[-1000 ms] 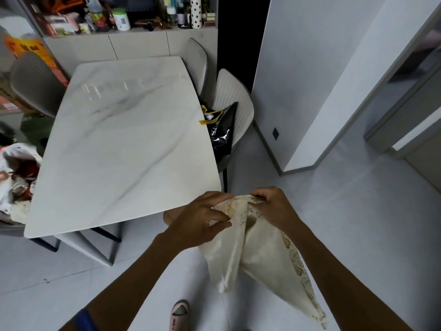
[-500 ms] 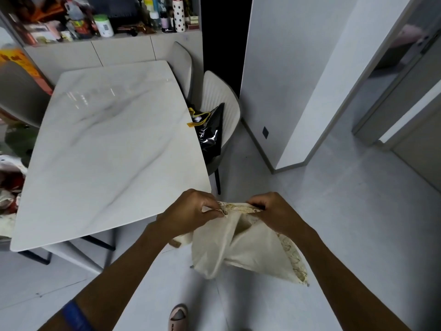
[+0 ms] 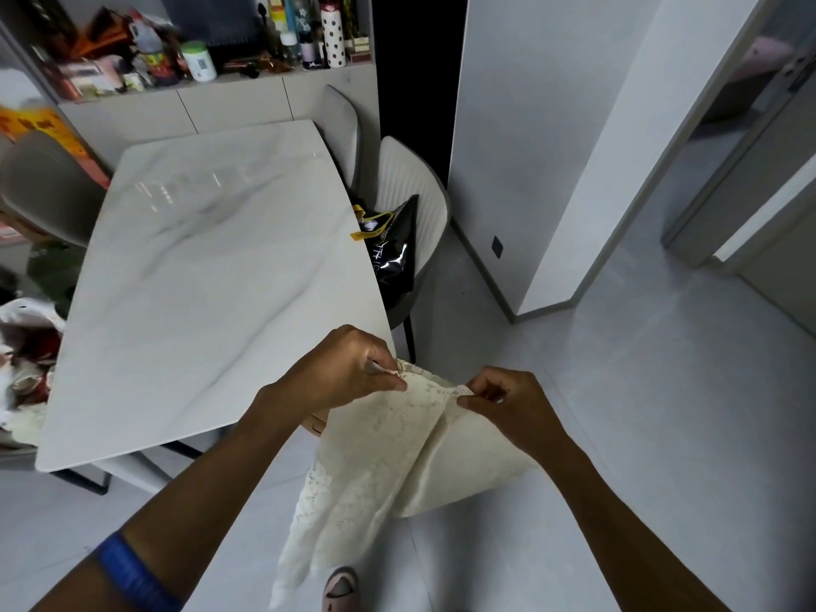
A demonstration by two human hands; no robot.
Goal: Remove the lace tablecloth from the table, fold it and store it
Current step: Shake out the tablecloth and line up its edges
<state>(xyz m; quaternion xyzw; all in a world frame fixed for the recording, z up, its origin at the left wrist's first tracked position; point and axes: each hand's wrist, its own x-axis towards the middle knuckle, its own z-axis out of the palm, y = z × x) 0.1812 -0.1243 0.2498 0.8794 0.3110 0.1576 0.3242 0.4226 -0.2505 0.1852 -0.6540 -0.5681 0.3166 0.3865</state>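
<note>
A cream lace tablecloth (image 3: pixel 388 461) hangs in loose folds in front of me, off the table and above the floor. My left hand (image 3: pixel 349 368) pinches its upper left edge beside the table's near right corner. My right hand (image 3: pixel 508 401) pinches the upper edge a short way to the right. The top edge is stretched between both hands, and a long lace tail droops down toward my foot. The white marble table (image 3: pixel 212 276) stands bare to the left.
A white chair (image 3: pixel 410 178) at the table's right side holds a black bag (image 3: pixel 395 254). A grey chair (image 3: pixel 39 183) and a cluttered pile sit at the left. A sideboard (image 3: pixel 198 103) full of bottles stands beyond the table. Open grey floor lies right.
My hands have moved apart, spreading the top edge. The bunched cloth has opened and a lace layer now hangs lower on the left. My view has shifted slightly.
</note>
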